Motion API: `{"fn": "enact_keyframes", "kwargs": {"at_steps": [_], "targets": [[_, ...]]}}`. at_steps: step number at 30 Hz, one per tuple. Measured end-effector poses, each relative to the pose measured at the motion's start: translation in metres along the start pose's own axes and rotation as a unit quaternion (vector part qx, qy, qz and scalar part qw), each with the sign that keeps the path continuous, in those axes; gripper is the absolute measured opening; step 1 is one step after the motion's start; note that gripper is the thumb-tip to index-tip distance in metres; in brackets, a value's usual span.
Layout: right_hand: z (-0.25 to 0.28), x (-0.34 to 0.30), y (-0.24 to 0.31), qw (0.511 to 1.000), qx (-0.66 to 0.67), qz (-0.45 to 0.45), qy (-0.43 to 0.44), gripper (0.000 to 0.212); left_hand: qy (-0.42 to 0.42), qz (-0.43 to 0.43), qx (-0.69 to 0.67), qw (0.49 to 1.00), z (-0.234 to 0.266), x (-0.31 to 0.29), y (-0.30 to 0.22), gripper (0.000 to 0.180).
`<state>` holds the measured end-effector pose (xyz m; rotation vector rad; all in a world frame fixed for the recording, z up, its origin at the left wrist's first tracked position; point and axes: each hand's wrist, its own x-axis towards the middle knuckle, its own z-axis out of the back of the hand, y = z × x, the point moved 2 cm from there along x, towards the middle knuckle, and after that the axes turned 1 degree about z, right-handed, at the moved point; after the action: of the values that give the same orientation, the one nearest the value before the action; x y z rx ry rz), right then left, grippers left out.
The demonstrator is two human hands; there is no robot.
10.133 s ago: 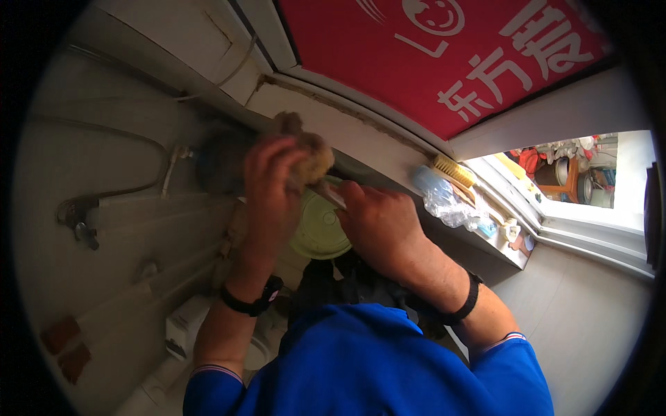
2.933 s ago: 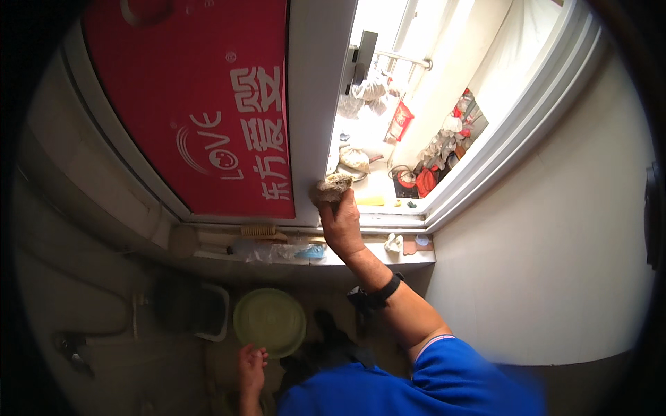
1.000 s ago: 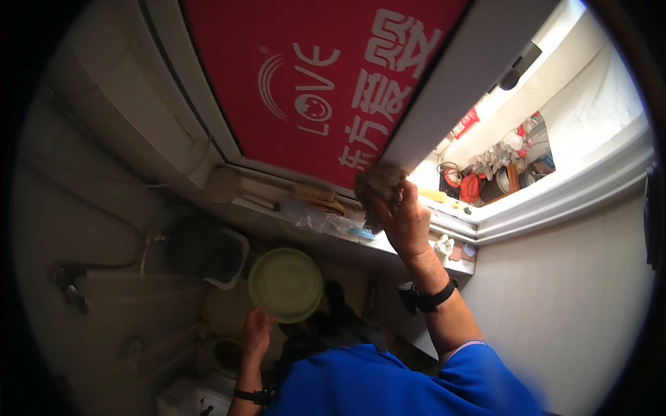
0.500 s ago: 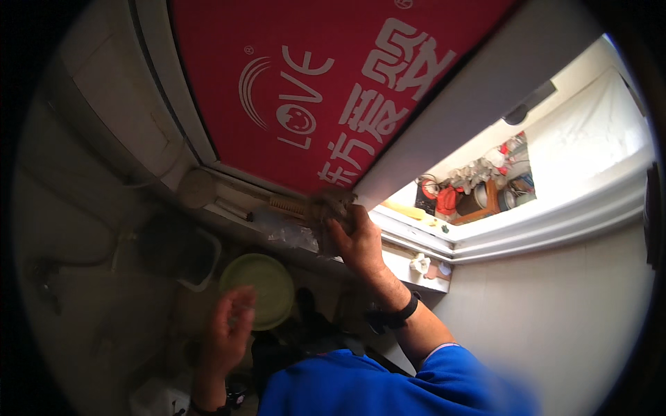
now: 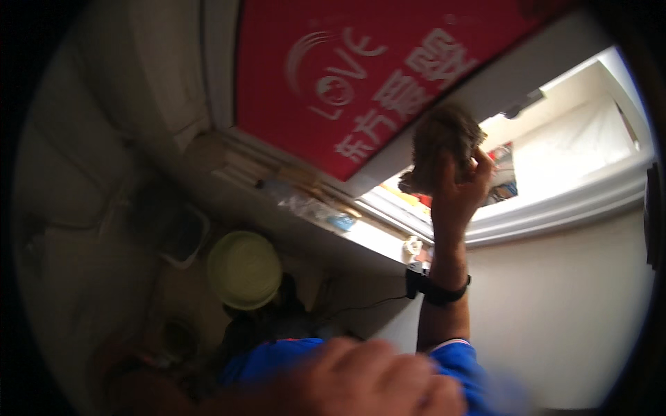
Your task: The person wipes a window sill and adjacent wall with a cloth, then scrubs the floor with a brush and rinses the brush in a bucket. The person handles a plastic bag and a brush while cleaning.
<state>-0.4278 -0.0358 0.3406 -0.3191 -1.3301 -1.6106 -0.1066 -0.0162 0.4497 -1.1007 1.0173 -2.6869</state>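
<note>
My right hand [image 5: 459, 182] is raised with its fingers closed round a crumpled brown-grey rag [image 5: 444, 142]. That rag lies over the white frame [image 5: 510, 69] of a sliding window, at the edge of a pane covered by a red sheet [image 5: 277, 118] with white lettering. Close to the camera, at the bottom middle, my left hand [image 5: 374, 381] is large and smeared by motion, so what its fingers do is unclear. It is apart from the window.
On the sill, a clear plastic bag [image 5: 309, 206] and a small white item [image 5: 412, 246] lie. Below stands a round pale green basin [image 5: 244, 270], beside a grey tub [image 5: 184, 232]. A cable [image 5: 368, 305] runs from my right wrist. White wall [image 5: 555, 298] at right.
My right hand has moved up and right with the rag, from the sill to the upright window frame. My left hand has come from the lower left towards the camera. The view has shifted.
</note>
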Motion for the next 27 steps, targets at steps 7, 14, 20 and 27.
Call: {"fn": "enact_keyframes", "kwargs": {"at_steps": [7,14,20,27], "targets": [[0.002,0.043,0.041,0.991,0.007,0.131,-0.028,0.047,0.183,0.033,0.001,0.983,0.031,0.022,-0.008,0.025],[-0.014,0.058,0.032,0.967,-0.141,0.212,-0.005,0.039,0.232,0.151,-0.137,0.951,-0.021,0.007,0.054,0.036],[-0.072,-0.033,-0.016,0.968,-0.175,0.091,0.152,0.035,0.122,0.459,-0.226,0.85,-0.056,-0.087,0.111,0.032],[-0.097,-0.091,-0.057,0.943,-0.183,-0.02,0.279,0.039,-0.002,0.539,-0.225,0.812,-0.075,-0.191,0.13,0.029]]}}
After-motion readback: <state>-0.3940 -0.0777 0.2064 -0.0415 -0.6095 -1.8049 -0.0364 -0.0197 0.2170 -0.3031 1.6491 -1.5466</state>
